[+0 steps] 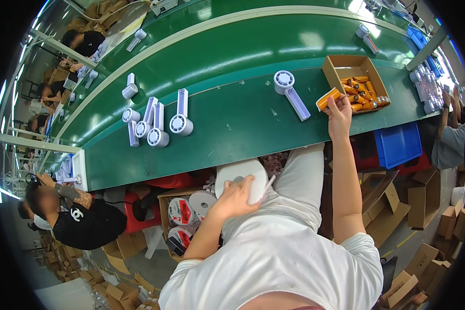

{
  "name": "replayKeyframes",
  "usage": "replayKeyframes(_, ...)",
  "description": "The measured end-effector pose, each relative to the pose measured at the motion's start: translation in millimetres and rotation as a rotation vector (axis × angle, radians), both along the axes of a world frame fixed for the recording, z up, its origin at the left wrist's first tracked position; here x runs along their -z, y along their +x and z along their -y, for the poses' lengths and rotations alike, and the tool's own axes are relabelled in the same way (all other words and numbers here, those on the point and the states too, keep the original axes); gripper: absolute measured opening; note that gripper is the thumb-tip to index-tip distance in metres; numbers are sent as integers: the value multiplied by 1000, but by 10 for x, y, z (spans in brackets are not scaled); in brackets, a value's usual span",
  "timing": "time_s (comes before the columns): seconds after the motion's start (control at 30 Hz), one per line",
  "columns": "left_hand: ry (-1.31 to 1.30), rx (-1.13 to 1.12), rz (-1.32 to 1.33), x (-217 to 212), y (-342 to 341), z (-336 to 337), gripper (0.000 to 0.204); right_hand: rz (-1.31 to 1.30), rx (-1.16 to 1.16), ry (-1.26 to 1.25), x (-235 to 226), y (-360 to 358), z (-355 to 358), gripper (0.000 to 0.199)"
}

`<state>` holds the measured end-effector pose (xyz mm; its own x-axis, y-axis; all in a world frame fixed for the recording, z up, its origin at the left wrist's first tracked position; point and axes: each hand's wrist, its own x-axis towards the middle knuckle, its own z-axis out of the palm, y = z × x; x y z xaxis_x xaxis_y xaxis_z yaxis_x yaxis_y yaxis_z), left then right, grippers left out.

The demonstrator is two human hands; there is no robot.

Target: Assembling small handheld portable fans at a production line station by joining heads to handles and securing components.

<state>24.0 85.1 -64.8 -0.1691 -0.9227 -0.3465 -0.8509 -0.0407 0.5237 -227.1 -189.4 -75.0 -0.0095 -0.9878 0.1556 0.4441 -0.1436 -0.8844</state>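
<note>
On my lap lies a large white disc-shaped roll [241, 175], which looks like a roll of tape. My left hand [235, 197] grips it from above, and a thin pale strip stands up at its right edge. Over the bench, my right hand [339, 114] pinches an orange cylindrical battery [327, 99] with a white strip along its edge. Just beyond that hand stands a cardboard box [329, 72] holding several orange batteries [364, 92]. Left of the hand lies a white handheld fan housing [294, 98], its long handle open like a trough.
Several more fan housings [158, 118] lie on the green bench [217, 124] at the left; others rest on the conveyor belt [217, 51] beyond. A blue bin [398, 144] sits below the bench at right. A box of tape rolls [181, 212] stands by my left leg. Co-workers sit on both sides.
</note>
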Motion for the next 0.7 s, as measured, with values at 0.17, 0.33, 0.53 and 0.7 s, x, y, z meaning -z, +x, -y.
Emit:
replayKeyframes(0.17,-52,-154,102,639,118,-66,78,44,-71,39,232,-36,53,26)
replayKeyframes(0.33,-227,-78,178,546,106,-82,67,107,-98,38,234,-59,13,27)
replayKeyframes(0.53,-334,142,-226,-87,-32,368,28,110,-90,43,162,-24,0,26)
replayKeyframes(0.7,-855,117,-128,-534,-177,1353,13,104,-89,80,157,-28,23,25)
